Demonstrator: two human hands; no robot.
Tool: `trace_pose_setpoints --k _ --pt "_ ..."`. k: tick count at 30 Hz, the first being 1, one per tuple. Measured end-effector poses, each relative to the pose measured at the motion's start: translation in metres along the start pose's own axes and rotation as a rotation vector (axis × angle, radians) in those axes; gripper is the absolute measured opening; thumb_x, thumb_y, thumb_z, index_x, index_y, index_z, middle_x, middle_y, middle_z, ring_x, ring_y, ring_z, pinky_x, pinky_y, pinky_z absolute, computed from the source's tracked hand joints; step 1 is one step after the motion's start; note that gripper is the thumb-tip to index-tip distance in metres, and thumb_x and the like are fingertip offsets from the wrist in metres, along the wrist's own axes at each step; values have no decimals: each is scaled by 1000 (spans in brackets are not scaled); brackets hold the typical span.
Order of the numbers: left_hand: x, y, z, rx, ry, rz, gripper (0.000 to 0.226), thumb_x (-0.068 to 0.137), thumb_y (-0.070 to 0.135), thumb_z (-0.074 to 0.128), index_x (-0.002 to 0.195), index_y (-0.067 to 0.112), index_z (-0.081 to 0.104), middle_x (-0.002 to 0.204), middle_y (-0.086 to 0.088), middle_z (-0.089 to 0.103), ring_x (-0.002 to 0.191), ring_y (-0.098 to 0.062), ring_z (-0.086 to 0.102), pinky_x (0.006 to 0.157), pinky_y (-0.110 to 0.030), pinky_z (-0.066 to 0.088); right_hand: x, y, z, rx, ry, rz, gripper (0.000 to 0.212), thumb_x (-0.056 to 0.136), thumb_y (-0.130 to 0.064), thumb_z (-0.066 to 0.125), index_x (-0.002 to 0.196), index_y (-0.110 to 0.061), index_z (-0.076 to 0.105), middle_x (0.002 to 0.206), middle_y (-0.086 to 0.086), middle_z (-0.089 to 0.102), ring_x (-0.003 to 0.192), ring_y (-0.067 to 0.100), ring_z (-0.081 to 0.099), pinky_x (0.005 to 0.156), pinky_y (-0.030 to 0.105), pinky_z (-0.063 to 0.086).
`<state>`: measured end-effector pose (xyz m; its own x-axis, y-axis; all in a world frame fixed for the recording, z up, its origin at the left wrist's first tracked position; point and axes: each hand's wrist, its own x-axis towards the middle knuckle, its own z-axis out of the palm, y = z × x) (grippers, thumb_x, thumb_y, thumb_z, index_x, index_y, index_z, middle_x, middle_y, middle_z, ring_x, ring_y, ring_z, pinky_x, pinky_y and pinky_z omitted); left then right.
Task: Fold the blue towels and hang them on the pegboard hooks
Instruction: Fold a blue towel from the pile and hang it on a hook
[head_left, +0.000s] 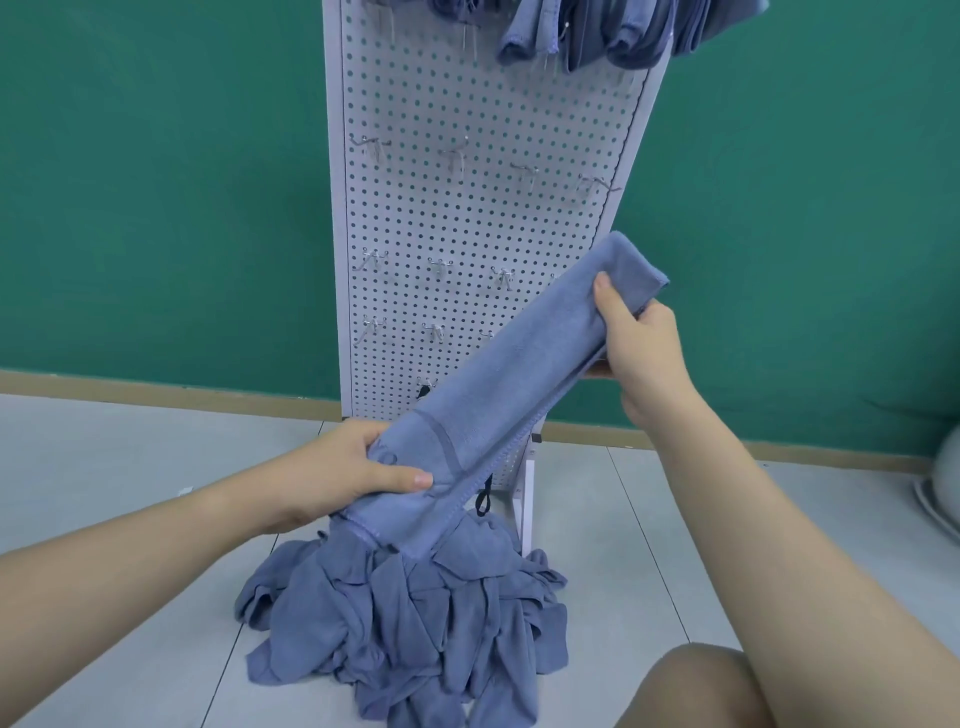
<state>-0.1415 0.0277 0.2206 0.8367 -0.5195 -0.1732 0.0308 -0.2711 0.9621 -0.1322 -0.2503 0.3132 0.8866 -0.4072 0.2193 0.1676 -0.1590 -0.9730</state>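
Nearest us, a heap of unfolded blue towels (410, 618) lies on the pale floor (130, 493), so much work remains. Above it we stretch one folded towel (498, 374) into a long band: our left hand (358, 473) pinches its lower end, our right hand (636, 343) grips the upper end, fingers curled around it. Beyond stands the white pegboard (467, 208) with many bare hooks (457, 156); a few hung towels (597, 36) drape along its top.
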Motion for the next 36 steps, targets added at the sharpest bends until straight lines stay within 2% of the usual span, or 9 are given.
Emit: trace_pose_setpoints --k 6,10,13,16,19,22,28,33,36 --pt "-3 0 -9 125 -126 -45 31 87 28 79 112 10 73 111 -2 79 106 -21 75 98 -38 58 -6 2 5 120 -59 82 29 104 -39 59 118 -14 67 112 5 77 104 22 75 68 34 61" --pt "-2 -4 -10 139 -244 -67 31 91 22 76 121 16 71 120 4 76 115 -14 71 105 -33 53 -18 1 19 158 -160 80 33 105 -38 58 121 -11 67 111 6 78 103 20 75 73 35 60" --pt "4 3 -4 38 -203 45 48 90 22 77 135 20 61 131 8 71 123 -9 65 104 -23 50 -26 1 31 153 -204 86 34 104 -37 59 119 -7 68 107 8 79 95 19 76 64 29 58" --pt "15 10 2 -25 -61 154 66 81 38 85 139 22 57 135 11 68 127 -6 62 109 -29 47 -30 2 40 128 -227 90 35 104 -38 60 119 -7 68 108 10 78 96 22 75 68 34 61" --pt "25 15 9 -112 32 190 54 87 25 81 136 18 60 130 10 71 123 -8 65 104 -27 50 -33 4 45 162 -225 104 35 104 -38 60 121 -9 67 111 9 78 104 27 74 84 43 61" --pt "28 21 13 -153 28 163 37 93 14 72 129 16 65 122 4 76 114 -12 71 91 -22 54 -31 7 43 195 -188 116 36 104 -39 59 123 -10 67 113 9 78 106 26 74 83 38 62" --pt "26 31 7 -198 -51 24 32 79 24 87 106 10 76 105 -9 79 87 -20 74 72 -27 57 -19 27 26 202 -146 216 39 103 -42 61 128 -12 64 117 7 77 110 25 73 89 45 62" --pt "28 34 -7 -150 -77 -38 30 86 18 80 114 8 75 110 -14 78 92 -27 74 80 -34 61 -20 56 11 176 -158 386 35 101 -35 65 126 -10 64 119 14 75 107 31 73 91 49 61" --pt "30 34 -11 -107 -105 -46 30 87 14 80 117 9 74 113 -12 78 101 -31 75 92 -41 60 -23 68 2 150 -186 473 35 98 -30 71 123 -7 63 115 17 75 96 29 72 86 43 61"
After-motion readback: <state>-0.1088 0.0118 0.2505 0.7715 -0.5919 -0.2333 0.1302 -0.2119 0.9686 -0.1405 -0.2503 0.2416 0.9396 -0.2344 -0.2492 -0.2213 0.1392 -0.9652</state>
